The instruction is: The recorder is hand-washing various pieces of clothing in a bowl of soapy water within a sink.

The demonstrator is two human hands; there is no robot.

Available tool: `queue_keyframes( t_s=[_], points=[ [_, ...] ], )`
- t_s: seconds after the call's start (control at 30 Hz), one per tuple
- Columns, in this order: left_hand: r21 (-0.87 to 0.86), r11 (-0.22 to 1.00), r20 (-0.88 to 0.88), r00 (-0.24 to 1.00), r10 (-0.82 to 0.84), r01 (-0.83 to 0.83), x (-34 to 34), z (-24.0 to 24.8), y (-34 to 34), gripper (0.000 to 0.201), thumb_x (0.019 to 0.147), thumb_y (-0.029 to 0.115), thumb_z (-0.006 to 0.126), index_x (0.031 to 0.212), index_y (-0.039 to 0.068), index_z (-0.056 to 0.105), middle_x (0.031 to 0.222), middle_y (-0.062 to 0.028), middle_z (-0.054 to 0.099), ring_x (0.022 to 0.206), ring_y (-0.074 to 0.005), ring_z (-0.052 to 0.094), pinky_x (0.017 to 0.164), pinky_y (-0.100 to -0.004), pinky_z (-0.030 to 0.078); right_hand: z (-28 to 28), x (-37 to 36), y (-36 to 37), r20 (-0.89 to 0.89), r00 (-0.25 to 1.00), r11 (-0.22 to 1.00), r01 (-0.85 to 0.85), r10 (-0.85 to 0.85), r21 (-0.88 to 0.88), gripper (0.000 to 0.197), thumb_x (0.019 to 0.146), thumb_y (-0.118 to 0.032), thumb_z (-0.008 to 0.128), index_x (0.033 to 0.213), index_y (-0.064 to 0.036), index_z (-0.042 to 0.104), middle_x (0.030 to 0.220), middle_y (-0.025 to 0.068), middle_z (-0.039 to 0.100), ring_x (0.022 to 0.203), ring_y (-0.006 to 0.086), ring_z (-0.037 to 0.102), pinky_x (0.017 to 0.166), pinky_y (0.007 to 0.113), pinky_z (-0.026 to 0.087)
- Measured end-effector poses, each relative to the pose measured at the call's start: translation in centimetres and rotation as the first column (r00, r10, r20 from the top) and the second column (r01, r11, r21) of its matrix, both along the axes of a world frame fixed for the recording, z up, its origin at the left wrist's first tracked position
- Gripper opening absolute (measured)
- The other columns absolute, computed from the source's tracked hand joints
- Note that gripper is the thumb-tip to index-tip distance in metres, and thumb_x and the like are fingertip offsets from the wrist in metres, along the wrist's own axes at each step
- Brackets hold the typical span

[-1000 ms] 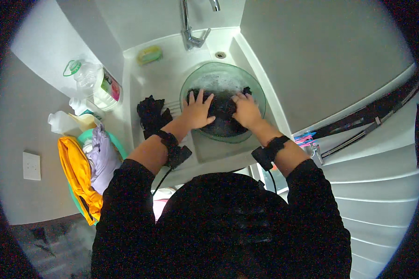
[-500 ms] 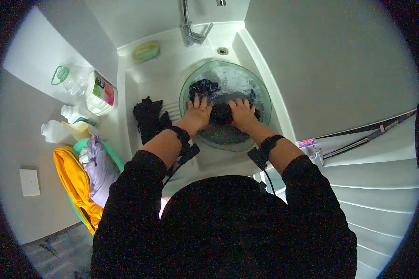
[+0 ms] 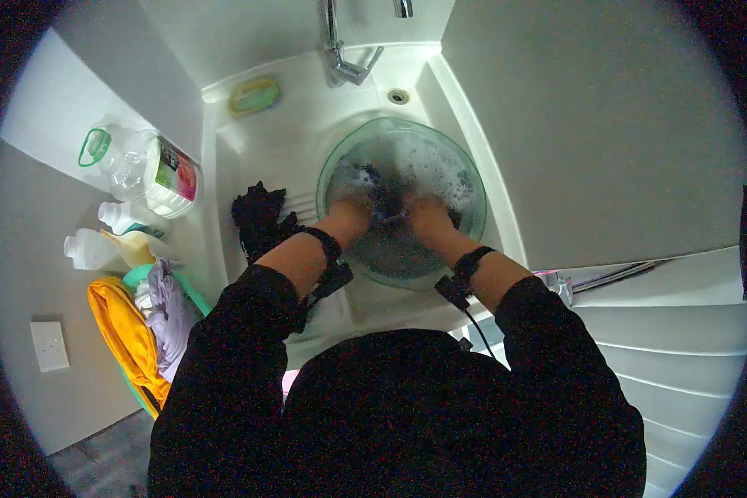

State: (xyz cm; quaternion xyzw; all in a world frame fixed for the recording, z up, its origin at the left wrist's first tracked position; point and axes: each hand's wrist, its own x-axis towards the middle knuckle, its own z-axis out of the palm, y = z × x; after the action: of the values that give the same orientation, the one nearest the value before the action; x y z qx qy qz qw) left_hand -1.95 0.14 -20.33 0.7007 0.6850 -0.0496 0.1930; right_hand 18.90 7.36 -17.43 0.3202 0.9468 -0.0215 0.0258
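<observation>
A translucent greenish basin (image 3: 480,187) of murky, sudsy water stands in the white sink (image 3: 261,137). My left hand (image 3: 350,214) and my right hand (image 3: 426,212) are both sunk in that water, a short way apart. Their fingers are hidden under the surface. Dark cloth (image 3: 383,192) shows between and just beyond them, mostly under water; whether either hand grips it does not show. Another piece of black cloth (image 3: 260,220) lies crumpled on the ribbed washboard part of the sink, left of the basin.
A faucet (image 3: 349,66) rises at the sink's back, and a green soap in a yellowish dish (image 3: 256,97) sits at the back left. Plastic jugs (image 3: 173,176) and bottles (image 3: 129,217) line the left ledge. Below them, a green tub (image 3: 192,295) holds orange and lilac clothes.
Both hands have gone down into the water from on top of the dark cloth, which has mostly sunk with them. Foam has shifted, and the whole view has moved slightly.
</observation>
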Motion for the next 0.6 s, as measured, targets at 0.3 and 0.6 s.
queue_keyframes(
  t_s=[0.3, 0.6],
  points=[
    [0.368, 0.917, 0.182, 0.979, 0.094, -0.156, 0.1, 3.3, -3.9, 0.044, 0.084, 0.025, 0.06, 0.124, 0.005, 0.059, 0.119, -0.019, 0.063, 0.11, -0.0369, 0.06, 0.093, -0.0465, 0.047, -3.3, -0.9, 0.8, 0.131, 0.991, 0.997, -0.043, 0.034, 0.064, 0.056, 0.088, -0.022, 0.052, 0.142, -0.0084, 0.042, 0.107, 0.0216, 0.064, 0.099, 0.0355, 0.064, 0.085, 0.053, 0.048],
    [0.1, 0.994, 0.673, 0.739, -0.037, -0.04, -0.5, 11.4, -4.8, 0.098, 0.054, 0.036, 0.09, 0.134, 0.001, 0.046, 0.132, -0.0206, 0.054, 0.123, -0.0347, 0.051, 0.104, -0.041, 0.039, 12.4, -2.1, -1.2, -0.161, 0.987, 0.998, 0.009, -0.018, -0.056, 0.055, 0.059, -0.031, 0.078, 0.107, -0.0063, 0.069, 0.095, 0.0177, 0.069, 0.091, 0.0364, 0.066, 0.082, 0.044, 0.051]
  ],
)
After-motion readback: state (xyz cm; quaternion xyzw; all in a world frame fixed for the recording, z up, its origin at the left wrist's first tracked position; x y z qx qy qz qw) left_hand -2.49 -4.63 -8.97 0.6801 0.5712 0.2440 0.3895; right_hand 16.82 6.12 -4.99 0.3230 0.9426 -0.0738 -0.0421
